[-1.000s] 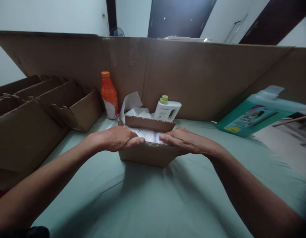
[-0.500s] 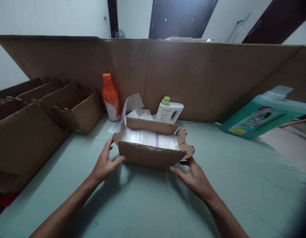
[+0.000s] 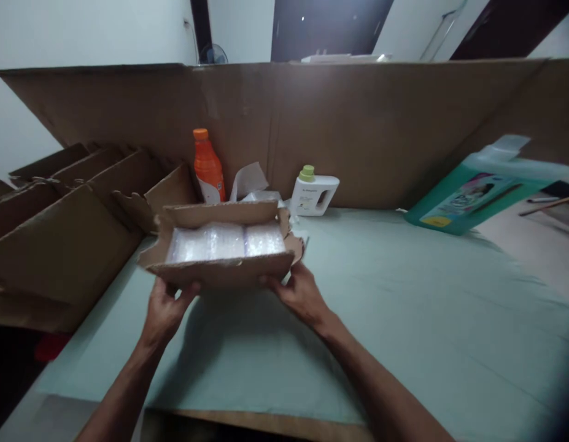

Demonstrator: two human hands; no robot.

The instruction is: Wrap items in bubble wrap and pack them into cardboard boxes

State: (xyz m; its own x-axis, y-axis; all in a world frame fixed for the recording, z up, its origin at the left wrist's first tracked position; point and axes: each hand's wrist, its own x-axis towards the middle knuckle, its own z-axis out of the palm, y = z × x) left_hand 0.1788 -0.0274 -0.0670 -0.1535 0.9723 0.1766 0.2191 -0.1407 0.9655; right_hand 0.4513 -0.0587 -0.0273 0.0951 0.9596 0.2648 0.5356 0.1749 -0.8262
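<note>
From my end, the box [image 3: 222, 274] hid some fingers of the left hand [image 3: 165, 313] and right hand [image 3: 307, 298], plus the orange bottle [image 3: 209, 170]'s foot; I couldn't read the white bottle [image 3: 312, 187]'s print [image 3: 306, 199].

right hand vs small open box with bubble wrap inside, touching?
Touching. The head view shows the right hand gripping the small open box near its right end, thumb against the lower front wall; the other fingers are partly hidden.

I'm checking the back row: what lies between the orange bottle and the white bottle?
The head view shows translucent packing wrap between the orange bottle and white bottle, partly hidden by the held box.
</note>
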